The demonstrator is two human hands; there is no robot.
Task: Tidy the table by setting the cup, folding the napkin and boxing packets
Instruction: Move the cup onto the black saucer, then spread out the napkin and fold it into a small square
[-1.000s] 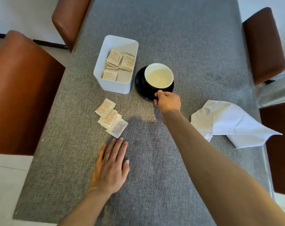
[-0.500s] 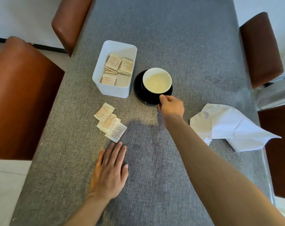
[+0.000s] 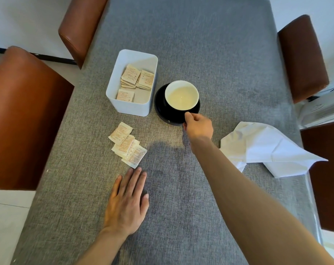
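Reaching forward, the right hand (image 3: 198,127) has its fingers curled together at the near edge of the black saucer (image 3: 162,113), thumb and fingertips pinched at the base of the cup (image 3: 181,95); whether they grip the cup's handle or the saucer's rim cannot be told. The cup, white inside, stands on the saucer. Just left of the saucer, touching or nearly so, sits the white box (image 3: 130,107) with several packets (image 3: 137,79) inside. Four more packets (image 3: 127,144) lie overlapped on the grey table (image 3: 219,44) in front of the box. Just near of them the left hand (image 3: 127,201) rests flat, palm down, fingers spread slightly, holding nothing. Right of the right forearm lies the crumpled white napkin (image 3: 265,146), near the table's right edge. Brown chairs (image 3: 24,119) stand along both sides.
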